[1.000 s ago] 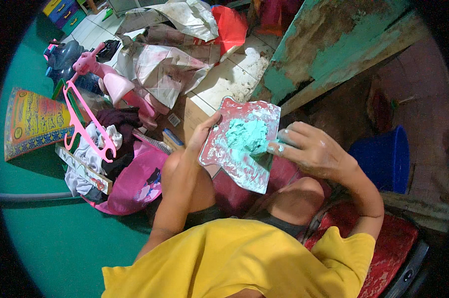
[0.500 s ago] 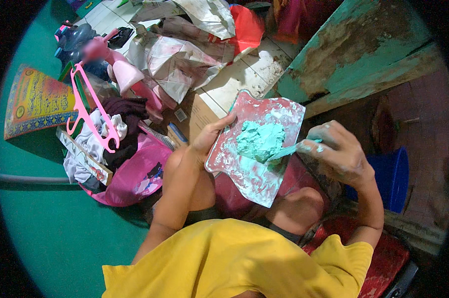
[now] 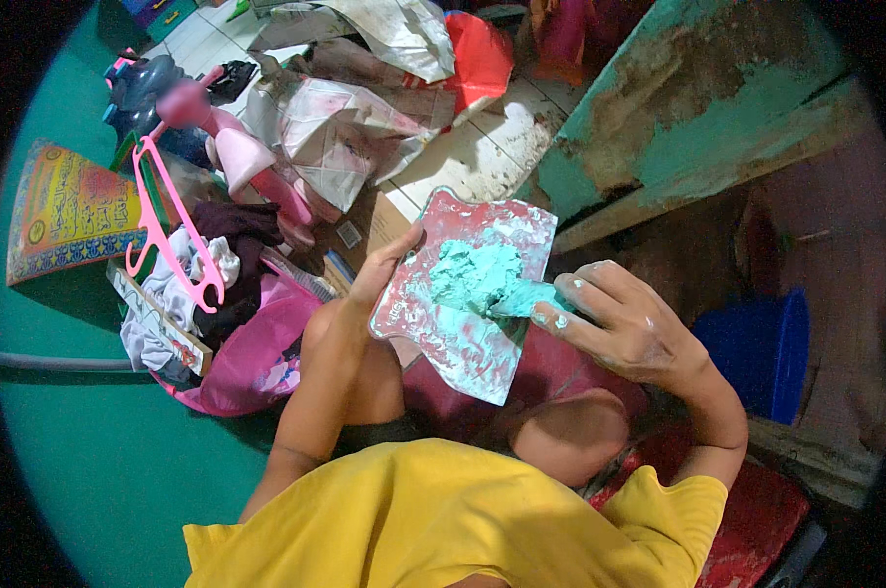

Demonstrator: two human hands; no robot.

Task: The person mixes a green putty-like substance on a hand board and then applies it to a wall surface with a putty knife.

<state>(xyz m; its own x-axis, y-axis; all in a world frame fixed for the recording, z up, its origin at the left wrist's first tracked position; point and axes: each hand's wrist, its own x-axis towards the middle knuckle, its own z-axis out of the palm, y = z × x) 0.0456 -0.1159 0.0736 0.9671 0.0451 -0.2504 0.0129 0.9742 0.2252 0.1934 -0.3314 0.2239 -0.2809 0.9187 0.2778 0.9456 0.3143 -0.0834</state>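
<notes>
A flat reddish board [image 3: 502,218] with curved corners lies tilted over my lap, smeared white and turquoise. My left hand [image 3: 384,267] grips its left edge, thumb on top and the other fingers hidden beneath. On the board's middle sits a thick heap of turquoise paste [image 3: 472,274]. In my right hand [image 3: 624,323] is a small paste-coated spatula [image 3: 523,297], its tip pressed into the right side of the heap. Flecks of paste stick to my right fingers, which are closed round the handle. The spatula's exact shape is hidden under the paste.
At left stands a pink basket [image 3: 257,358] of clothes with a pink hanger [image 3: 173,230] on top. Crumpled sheets [image 3: 335,127] cover white tiles ahead. A worn turquoise wooden panel [image 3: 688,118] rises at the right, and behind my right arm is a blue bucket [image 3: 756,353].
The board and my left hand have shifted left in view. My right hand has moved left and slightly down, bringing the spatula further into the paste.
</notes>
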